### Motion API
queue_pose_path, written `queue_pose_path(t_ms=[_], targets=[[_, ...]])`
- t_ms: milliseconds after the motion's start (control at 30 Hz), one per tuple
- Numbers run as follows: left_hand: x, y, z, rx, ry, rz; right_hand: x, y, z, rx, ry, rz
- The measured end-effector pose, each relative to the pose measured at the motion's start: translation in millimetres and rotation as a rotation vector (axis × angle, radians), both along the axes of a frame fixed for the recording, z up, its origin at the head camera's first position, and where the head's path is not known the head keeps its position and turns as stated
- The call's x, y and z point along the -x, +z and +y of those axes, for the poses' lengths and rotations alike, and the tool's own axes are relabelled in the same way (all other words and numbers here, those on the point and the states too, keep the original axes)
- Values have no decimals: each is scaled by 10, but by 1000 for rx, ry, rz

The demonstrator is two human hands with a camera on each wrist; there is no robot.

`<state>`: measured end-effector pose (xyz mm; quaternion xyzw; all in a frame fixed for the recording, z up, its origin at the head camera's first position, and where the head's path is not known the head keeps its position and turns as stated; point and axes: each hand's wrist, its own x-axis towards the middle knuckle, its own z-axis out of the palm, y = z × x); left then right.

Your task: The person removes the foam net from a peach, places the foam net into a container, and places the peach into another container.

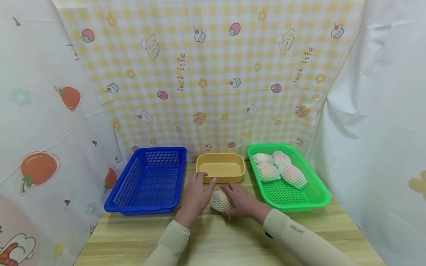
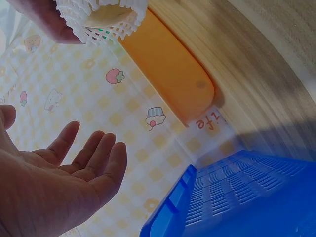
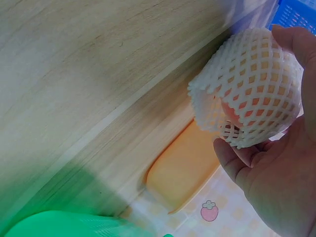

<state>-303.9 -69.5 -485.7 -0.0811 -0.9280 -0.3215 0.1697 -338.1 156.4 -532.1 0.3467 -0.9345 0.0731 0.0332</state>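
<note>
A pale yellow and reddish round fruit in a white foam net (image 3: 252, 91) is in my right hand (image 1: 242, 200), with fingers and thumb around its side in the right wrist view. The net's frayed open end shows in both wrist views. My left hand (image 1: 197, 195) is just left of the fruit, its fingers apart and holding nothing; in the left wrist view the palm (image 2: 59, 192) is turned up. Behind both hands stands a yellow rectangular container (image 1: 221, 179), its visible inside bare.
A blue perforated basket (image 1: 179, 184) stands on the left of the wooden table (image 1: 229, 240). On the right, a green basket (image 1: 299, 205) holds several netted fruits (image 1: 268, 172) at its back. A checked yellow cloth (image 1: 213, 74) hangs behind, with white sheets at both sides.
</note>
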Motion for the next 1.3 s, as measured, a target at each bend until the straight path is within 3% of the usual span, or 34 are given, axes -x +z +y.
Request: queue_pose_path(t_ms=[467,633,900,1300], targets=[[-9,-20,3,-9,-11,17,-31,37,44,147,27,19],[3,-33,-1,-18,-13,35,-42,99,61,233,-26,0],[23,-57,-12,-17,-13,19,-29,145,86,349,-181,-31],[16,-37,-15,-83,-16,-35,-20,133,72,565,-260,-174]])
